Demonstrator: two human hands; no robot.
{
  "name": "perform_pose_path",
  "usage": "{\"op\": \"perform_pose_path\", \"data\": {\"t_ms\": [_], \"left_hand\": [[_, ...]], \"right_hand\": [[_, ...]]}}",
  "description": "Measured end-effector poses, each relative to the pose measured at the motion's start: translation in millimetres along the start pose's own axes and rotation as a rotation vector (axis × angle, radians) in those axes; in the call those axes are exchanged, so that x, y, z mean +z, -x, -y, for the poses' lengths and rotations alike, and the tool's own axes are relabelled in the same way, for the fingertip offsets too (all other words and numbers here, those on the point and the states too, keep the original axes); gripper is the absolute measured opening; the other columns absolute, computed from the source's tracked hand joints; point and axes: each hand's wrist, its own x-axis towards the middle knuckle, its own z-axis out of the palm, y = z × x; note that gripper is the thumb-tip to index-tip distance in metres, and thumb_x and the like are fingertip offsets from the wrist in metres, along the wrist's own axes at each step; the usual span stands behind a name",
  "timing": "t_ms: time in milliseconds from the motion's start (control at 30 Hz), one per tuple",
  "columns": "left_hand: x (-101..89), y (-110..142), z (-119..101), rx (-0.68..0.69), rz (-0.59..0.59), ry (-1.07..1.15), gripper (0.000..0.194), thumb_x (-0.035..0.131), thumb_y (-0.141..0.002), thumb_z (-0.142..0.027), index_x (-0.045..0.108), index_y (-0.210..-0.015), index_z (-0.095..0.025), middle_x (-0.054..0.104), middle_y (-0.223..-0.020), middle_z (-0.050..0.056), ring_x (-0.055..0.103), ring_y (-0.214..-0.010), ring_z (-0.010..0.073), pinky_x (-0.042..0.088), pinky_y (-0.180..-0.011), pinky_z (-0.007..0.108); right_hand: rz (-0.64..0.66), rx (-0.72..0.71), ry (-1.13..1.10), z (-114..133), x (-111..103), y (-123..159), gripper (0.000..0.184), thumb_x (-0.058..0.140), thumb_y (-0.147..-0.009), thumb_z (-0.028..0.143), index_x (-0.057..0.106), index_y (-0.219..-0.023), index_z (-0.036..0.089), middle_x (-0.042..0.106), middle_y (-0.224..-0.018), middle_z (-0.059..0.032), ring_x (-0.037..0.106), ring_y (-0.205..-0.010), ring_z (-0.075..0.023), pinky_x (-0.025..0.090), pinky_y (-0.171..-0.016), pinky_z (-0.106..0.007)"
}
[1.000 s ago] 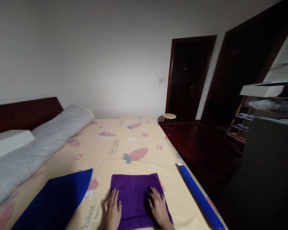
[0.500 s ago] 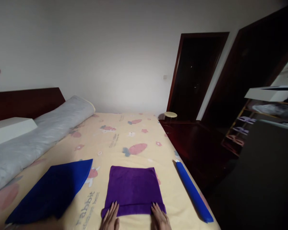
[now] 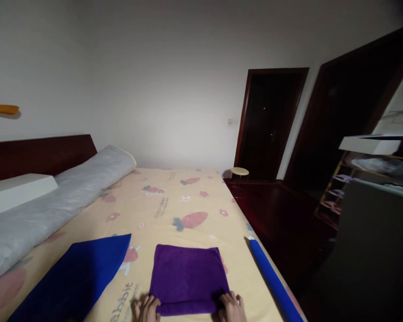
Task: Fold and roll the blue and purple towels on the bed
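A folded purple towel [image 3: 188, 279] lies flat on the yellow carrot-print bed sheet [image 3: 174, 210], near the bed's front edge. My left hand [image 3: 147, 308] grips the towel's near left corner, fingers curled at the edge. My right hand [image 3: 232, 307] grips the near right corner the same way. Only the fingers and knuckles of both hands show at the bottom of the view. A folded dark blue cloth [image 3: 74, 277] lies to the left of the purple towel, apart from it.
A blue roll [image 3: 272, 281] lies along the bed's right edge. A long grey bolster [image 3: 53, 201] and a white box [image 3: 18, 191] sit by the dark headboard on the left. Dark floor, a small stool [image 3: 239, 171], doorways and a shelf rack [image 3: 336, 192] are to the right.
My hands slid back from the top of the purple towel to its near edge, and their fingers curled round the two near corners. The camera shifted slightly.
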Motion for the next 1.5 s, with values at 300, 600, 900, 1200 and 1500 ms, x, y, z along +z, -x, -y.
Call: {"op": "perform_pose_path", "data": {"t_ms": [300, 600, 900, 1200, 1500], "left_hand": [[-31.8, -21.0, -20.3, -0.088, -0.093, -0.105, 0.05, 0.038, -0.077, -0.005, 0.071, -0.109, -0.024, 0.071, -0.119, 0.008, 0.055, -0.121, 0.0244, 0.028, -0.106, 0.048], [15.4, -4.1, -87.9, 0.155, 0.096, 0.069, 0.06, 0.028, -0.082, -0.004, 0.06, -0.127, -0.028, 0.058, -0.139, 0.0, 0.044, -0.134, 0.0157, 0.026, -0.112, 0.03], [-3.1, -17.8, -23.8, 0.061, -0.164, 0.029, 0.039, 0.041, -0.086, -0.023, 0.068, -0.113, -0.03, 0.066, -0.127, 0.003, 0.052, -0.125, 0.0234, 0.032, -0.106, 0.046], [18.1, -7.3, -69.3, 0.235, -0.142, 0.102, 0.058, 0.031, -0.08, -0.003, 0.067, -0.117, -0.028, 0.069, -0.123, 0.002, 0.058, -0.117, 0.0179, 0.041, -0.104, 0.037], [5.8, -22.1, -31.6, 0.248, -0.006, 0.103, 0.049, 0.027, -0.094, -0.026, 0.049, -0.137, -0.033, 0.049, -0.148, 0.0, 0.042, -0.137, 0.0175, 0.035, -0.112, 0.043]], "right_hand": [[-0.024, 0.112, 0.105, 20.1, -7.1, -22.6, 0.034, 0.044, -0.078, 0.013, 0.067, -0.102, 0.02, 0.066, -0.105, -0.0118, 0.056, -0.103, -0.0311, 0.033, -0.091, -0.046], [0.056, -0.11, -0.144, 89.3, 22.2, -20.7, 0.034, 0.047, -0.074, 0.013, 0.064, -0.1, 0.025, 0.064, -0.106, -0.0048, 0.053, -0.106, -0.0247, 0.028, -0.104, -0.039], [-0.016, -0.067, -0.085, 29.2, 6.2, -16.0, 0.045, 0.041, -0.09, 0.032, 0.056, -0.132, 0.026, 0.059, -0.13, -0.0056, 0.049, -0.12, -0.0268, 0.029, -0.107, -0.041], [0.078, -0.21, -0.182, 85.5, 13.1, -21.3, 0.032, 0.042, -0.088, 0.022, 0.064, -0.11, 0.026, 0.066, -0.109, -0.0041, 0.056, -0.104, -0.0221, 0.035, -0.099, -0.037], [-0.012, 0.003, -0.058, 25.1, 11.8, -28.4, 0.047, 0.03, -0.1, 0.048, 0.059, -0.13, 0.027, 0.054, -0.14, -0.0063, 0.047, -0.129, -0.0274, 0.03, -0.109, -0.048]]}}
